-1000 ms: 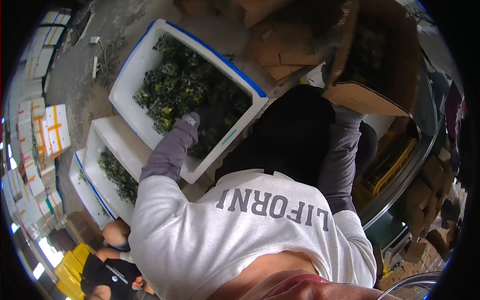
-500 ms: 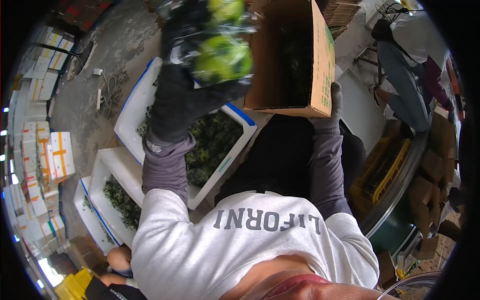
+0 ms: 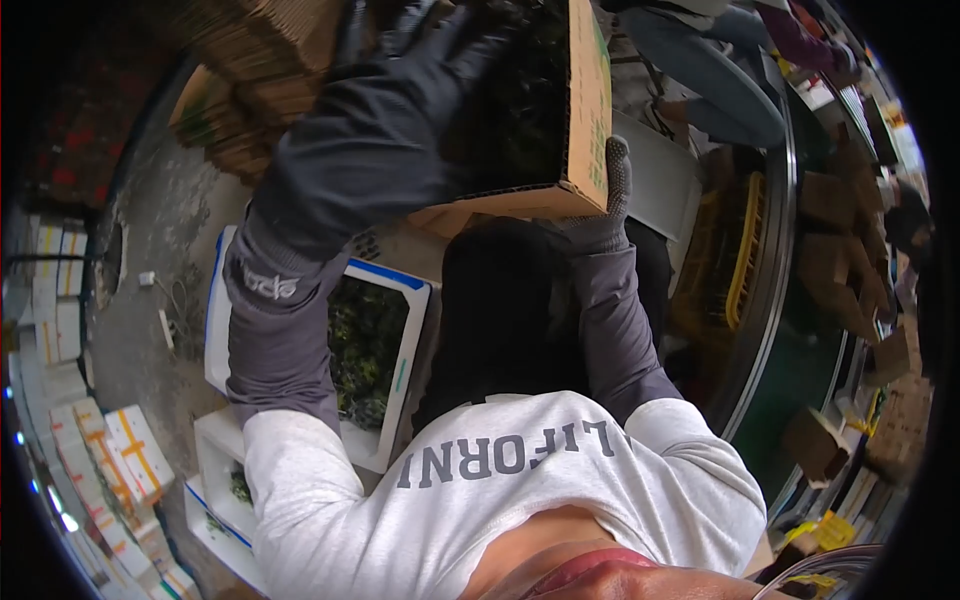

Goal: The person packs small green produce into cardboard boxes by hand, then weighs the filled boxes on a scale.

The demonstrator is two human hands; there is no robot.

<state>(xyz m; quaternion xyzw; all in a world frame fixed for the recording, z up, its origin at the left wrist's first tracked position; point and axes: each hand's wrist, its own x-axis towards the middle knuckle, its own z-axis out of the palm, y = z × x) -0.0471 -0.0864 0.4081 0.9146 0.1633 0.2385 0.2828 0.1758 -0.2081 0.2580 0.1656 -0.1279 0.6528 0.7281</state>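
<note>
Ahead, brown cardboard box (image 3: 585, 110): right hand (image 3: 605, 190) grips its near corner; left hand (image 3: 400, 120), splayed open, covers its mouth.

box (image 3: 588, 110): matt cardboard | left glove (image 3: 370, 140): smooth dark rubbery | right glove (image 3: 603, 205): grey knit | crate (image 3: 415, 310): white foam

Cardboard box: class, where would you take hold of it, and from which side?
Likely its lower right corner, from below on the right: the cardboard box is tipped, opening toward the camera, the left hand fills that opening, and the right hand cups that corner.
</note>
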